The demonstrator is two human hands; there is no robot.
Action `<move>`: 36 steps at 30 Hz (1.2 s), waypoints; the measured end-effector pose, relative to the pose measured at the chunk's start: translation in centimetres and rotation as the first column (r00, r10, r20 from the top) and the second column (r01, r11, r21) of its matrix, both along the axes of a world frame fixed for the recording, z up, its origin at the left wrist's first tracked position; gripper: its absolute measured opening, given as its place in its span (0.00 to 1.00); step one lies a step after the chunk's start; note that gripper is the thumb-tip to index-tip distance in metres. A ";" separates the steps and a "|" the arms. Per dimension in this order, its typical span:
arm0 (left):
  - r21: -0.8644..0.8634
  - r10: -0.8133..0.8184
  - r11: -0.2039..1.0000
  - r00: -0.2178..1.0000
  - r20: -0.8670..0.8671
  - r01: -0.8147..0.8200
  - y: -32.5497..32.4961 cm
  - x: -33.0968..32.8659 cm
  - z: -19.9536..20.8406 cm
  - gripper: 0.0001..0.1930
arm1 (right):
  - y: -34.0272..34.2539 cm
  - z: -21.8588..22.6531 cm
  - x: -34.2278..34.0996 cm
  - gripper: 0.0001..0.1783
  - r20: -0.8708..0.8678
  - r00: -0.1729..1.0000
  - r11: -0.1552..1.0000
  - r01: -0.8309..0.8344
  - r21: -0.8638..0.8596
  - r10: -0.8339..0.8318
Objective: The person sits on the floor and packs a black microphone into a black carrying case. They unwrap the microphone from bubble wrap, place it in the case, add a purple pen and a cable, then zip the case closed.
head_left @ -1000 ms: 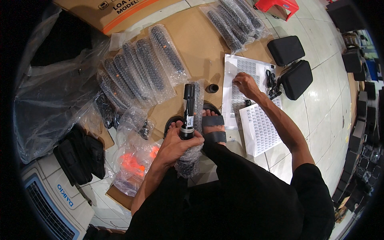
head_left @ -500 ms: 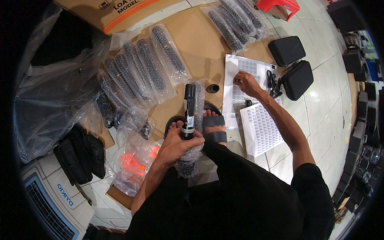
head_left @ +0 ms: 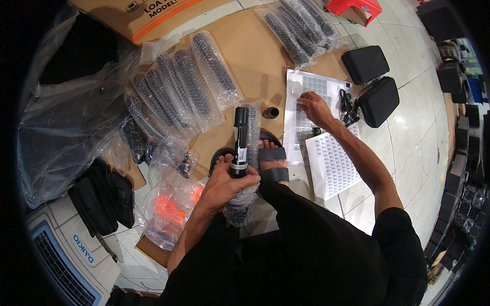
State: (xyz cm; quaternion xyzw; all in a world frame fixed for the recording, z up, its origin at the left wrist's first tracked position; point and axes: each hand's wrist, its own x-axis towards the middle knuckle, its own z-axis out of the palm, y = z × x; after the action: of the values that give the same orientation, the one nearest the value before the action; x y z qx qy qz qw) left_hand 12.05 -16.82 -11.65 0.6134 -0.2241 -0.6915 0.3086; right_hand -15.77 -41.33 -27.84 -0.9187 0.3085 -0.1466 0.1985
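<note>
My left hand (head_left: 228,187) is wrapped round the lower part of a black microphone body (head_left: 241,133), which points away from me and has a grey ring and a small white label. Under it lies a bubble-wrapped length (head_left: 240,209), partly hidden by the hand. My right hand (head_left: 317,109) is over a white sheet of small grey labels (head_left: 295,127), with fingers curled and tips together at the sheet. What sits between those tips is too small to make out. A short black cap (head_left: 271,112) stands on the cardboard between the microphone body and the sheet.
Bubble-wrapped black tubes (head_left: 191,84) lie in a row on the cardboard (head_left: 250,56), others (head_left: 298,30) farther off. Two black cases (head_left: 378,102), black cables (head_left: 348,104) and a second label sheet (head_left: 334,163) are at right. Plastic bags with orange pieces (head_left: 171,209) and an air cooler (head_left: 71,255) are at left.
Hardly anything differs. My right hand and the label sheet under it have shifted very slightly to the left; my left hand keeps its hold on the microphone body.
</note>
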 end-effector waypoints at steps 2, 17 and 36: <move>-0.007 -0.005 1.000 1.000 0.018 0.005 0.1 0.0 -0.1 0.13 | 1.0 -0.4 -0.1 0.10 -0.031 0.999 0.999 0.014 -0.053 -0.016; -0.008 0.010 1.000 1.000 -0.004 -0.010 -0.1 0.0 0.0 0.12 | 0.3 -0.8 0.4 0.06 0.074 0.996 0.998 0.052 0.033 -0.055; 0.010 0.020 1.000 0.999 -0.030 -0.020 0.0 0.1 0.1 0.13 | -1.6 0.1 0.5 0.07 -0.034 0.997 0.950 0.072 0.305 -0.064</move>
State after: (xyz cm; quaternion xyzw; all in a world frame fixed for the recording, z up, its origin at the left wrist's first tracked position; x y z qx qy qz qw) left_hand 12.11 -16.82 -11.50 0.6066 -0.2100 -0.6987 0.3157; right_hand -15.27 -42.88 -27.70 -0.8674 0.3612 -0.0930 0.3293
